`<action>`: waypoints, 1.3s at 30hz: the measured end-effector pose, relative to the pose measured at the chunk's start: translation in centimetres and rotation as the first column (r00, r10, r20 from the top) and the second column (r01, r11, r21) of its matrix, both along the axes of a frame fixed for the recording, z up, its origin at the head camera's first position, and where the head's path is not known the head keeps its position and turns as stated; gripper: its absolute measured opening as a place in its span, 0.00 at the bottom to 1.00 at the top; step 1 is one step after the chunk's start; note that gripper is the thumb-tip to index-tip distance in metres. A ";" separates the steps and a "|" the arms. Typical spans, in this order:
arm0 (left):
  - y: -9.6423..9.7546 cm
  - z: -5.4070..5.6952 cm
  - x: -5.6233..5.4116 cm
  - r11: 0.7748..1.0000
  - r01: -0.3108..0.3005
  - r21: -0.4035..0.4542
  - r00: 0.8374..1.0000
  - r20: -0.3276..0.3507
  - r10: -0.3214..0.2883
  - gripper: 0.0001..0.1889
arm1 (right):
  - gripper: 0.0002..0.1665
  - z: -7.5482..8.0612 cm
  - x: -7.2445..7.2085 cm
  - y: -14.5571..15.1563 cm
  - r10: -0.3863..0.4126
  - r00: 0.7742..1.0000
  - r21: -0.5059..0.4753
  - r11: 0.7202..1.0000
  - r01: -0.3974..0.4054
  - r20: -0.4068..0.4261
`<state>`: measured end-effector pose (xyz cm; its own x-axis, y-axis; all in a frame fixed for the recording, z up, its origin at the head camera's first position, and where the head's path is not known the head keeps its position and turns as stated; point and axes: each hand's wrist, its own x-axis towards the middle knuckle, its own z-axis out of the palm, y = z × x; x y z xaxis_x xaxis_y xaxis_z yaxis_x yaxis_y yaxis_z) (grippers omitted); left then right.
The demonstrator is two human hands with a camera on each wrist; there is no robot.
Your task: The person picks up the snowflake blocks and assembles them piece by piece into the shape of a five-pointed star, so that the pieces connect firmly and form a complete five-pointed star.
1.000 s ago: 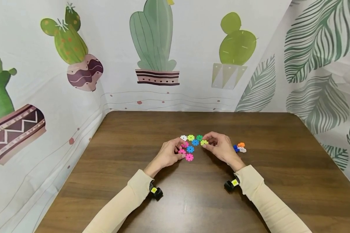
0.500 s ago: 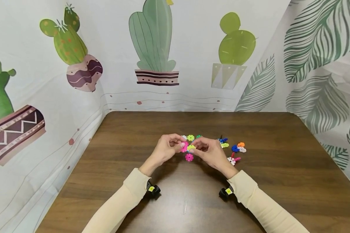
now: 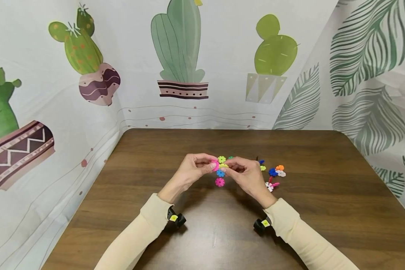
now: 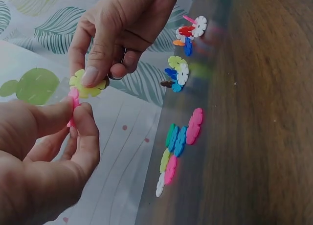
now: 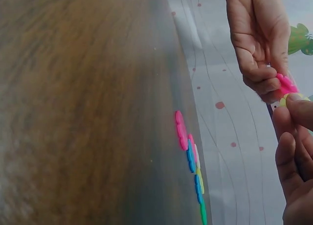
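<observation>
My left hand (image 3: pixel 190 172) pinches a pink notched plastic disc (image 3: pixel 215 166), a snowflake-style building disc, between thumb and fingers. Opposite it, my right hand (image 3: pixel 248 175) pinches a yellow disc (image 4: pixel 93 91) of the same kind. In the left wrist view the two discs meet edge to edge at an angle, held above the table. Below the hands lie loose discs: a pink one (image 3: pixel 219 182), a blue one (image 3: pixel 220 173), a yellow-green one (image 3: pixel 221 159) and a green one (image 4: pixel 170 135) among others. The hands partly cover this group in the head view.
Right of my right hand are small joined clusters: a blue, orange and white one (image 3: pixel 273 172), a white one with pink and red pieces (image 3: pixel 269 186), and a partly hidden one with yellow-green and blue (image 3: pixel 263 168). A printed cloth hangs behind the wooden table (image 3: pixel 155 150).
My left hand has picked up a pink disc from the loose group. My right hand has moved left with the yellow disc, bringing the two discs together and uncovering clusters at the right.
</observation>
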<state>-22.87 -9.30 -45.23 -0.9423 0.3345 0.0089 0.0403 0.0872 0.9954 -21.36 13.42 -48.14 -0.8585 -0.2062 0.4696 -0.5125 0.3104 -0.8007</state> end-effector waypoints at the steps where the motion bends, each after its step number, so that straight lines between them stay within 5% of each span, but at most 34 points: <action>1: 0.0 0.0 0.0 1.000 0.004 0.010 1.000 0.008 -0.004 0.13 | 0.08 -0.1 0.0 0.1 -0.001 1.000 -0.003 1.000 0.001 -0.005; 12: -0.4 0.2 -0.2 0.999 -0.005 0.047 0.997 0.078 0.002 0.11 | 0.08 -0.6 0.0 -0.5 -0.022 0.987 -0.026 0.999 0.018 -0.156; 21: -2.2 1.1 -0.5 0.990 0.138 -0.014 0.976 0.174 -0.134 0.11 | 0.11 -1.3 0.6 -1.3 0.051 0.974 -0.003 0.999 -0.053 -0.219; 39: -2.3 1.4 -0.5 0.990 0.142 -0.010 0.976 0.167 -0.138 0.10 | 0.11 -0.2 0.9 -1.2 0.042 0.971 -0.033 0.998 -0.051 -0.237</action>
